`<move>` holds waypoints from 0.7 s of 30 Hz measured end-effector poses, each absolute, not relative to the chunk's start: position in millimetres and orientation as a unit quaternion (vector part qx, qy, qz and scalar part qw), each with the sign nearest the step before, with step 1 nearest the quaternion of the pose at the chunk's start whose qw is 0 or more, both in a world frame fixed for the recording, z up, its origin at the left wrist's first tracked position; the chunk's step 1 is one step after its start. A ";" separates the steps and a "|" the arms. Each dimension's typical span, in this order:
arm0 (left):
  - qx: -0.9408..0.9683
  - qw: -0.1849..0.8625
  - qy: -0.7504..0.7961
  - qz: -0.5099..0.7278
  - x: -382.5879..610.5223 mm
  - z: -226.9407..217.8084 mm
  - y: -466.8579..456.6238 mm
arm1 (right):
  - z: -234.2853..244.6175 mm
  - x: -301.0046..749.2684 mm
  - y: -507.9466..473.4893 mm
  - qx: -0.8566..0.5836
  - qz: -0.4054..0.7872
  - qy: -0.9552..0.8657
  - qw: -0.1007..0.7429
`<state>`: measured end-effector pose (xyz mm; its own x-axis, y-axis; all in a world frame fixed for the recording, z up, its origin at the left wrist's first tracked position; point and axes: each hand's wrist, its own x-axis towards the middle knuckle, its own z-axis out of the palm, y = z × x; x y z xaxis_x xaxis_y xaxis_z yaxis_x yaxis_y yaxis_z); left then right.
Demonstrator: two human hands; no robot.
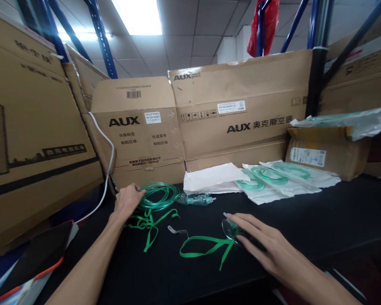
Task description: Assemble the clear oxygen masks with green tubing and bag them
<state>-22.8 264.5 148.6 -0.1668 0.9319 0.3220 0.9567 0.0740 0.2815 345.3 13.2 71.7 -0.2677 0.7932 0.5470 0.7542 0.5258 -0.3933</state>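
Observation:
A coil of green tubing (161, 197) lies on the black tabletop, and my left hand (127, 201) is closed at its left edge, the fingertips partly hidden. Beside the coil rests a clear plastic connector piece (198, 199). Below the coil, a loose green strap (150, 228) is tangled. On the right, my right hand (260, 237) reaches over a clear oxygen mask (229, 229), with thumb and fingers around it; the hand covers much of the mask. A green elastic strap (197, 255) trails left from the mask. Near it lies a small whitish strip (174, 230).
Several white packets with green tubing (269, 176) lie at the back right, next to a white packet (214, 176). A small carton (327, 152) stands behind them. AUX cardboard (238, 114) walls the back. A tablet with an orange edge (34, 262) and white cable (109, 163) are left.

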 end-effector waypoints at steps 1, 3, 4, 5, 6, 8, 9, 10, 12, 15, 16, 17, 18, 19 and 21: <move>-0.643 0.035 -0.727 -0.240 -20.9 152.7 262.2 | 71.5 345.3 13.5 -0.485 0.025 -0.796 0.361; -0.641 0.048 -0.710 -0.288 -16.4 161.0 257.4 | 71.0 345.3 14.0 -0.482 0.026 -0.798 0.362; -0.640 0.053 -0.700 -0.312 -14.0 164.7 255.1 | 70.8 345.4 14.2 -0.480 0.026 -0.798 0.363; -0.641 0.056 -0.689 -0.335 -11.5 167.9 252.9 | 70.6 345.4 14.3 -0.479 0.026 -0.798 0.364; -0.642 0.057 -0.677 -0.356 -9.1 170.5 251.0 | 70.4 345.5 14.3 -0.479 0.026 -0.798 0.365; -0.645 0.054 -0.654 -0.391 -4.8 174.1 247.8 | 70.2 345.9 14.1 -0.480 0.026 -0.796 0.366; -0.647 0.049 -0.644 -0.404 -3.1 175.2 246.7 | 70.2 346.1 13.9 -0.481 0.026 -0.795 0.368; -0.651 0.042 -0.635 -0.414 -1.7 175.9 246.2 | 70.2 346.3 13.7 -0.481 0.028 -0.795 0.369; -0.661 0.017 -0.620 -0.424 -0.2 176.3 247.0 | 70.3 346.5 13.3 -0.480 0.031 -0.795 0.369; -0.679 -0.050 -0.607 -0.411 -0.8 174.3 252.5 | 71.0 346.4 13.1 -0.479 0.033 -0.797 0.367; -0.682 -0.073 -0.607 -0.402 -1.6 173.1 254.9 | 71.3 346.2 13.1 -0.479 0.033 -0.798 0.365; -0.684 -0.093 -0.608 -0.392 -2.4 172.0 257.0 | 71.6 346.1 13.2 -0.479 0.032 -0.798 0.365; -0.683 -0.110 -0.611 -0.384 -3.3 171.1 258.6 | 72.0 345.9 13.3 -0.480 0.031 -0.798 0.364; -0.682 -0.122 -0.614 -0.380 -3.9 170.6 259.5 | 72.3 345.8 13.3 -0.481 0.028 -0.797 0.365; -0.678 -0.134 -0.613 -0.384 -3.8 171.1 258.8 | 73.0 345.6 13.2 -0.481 0.021 -0.795 0.370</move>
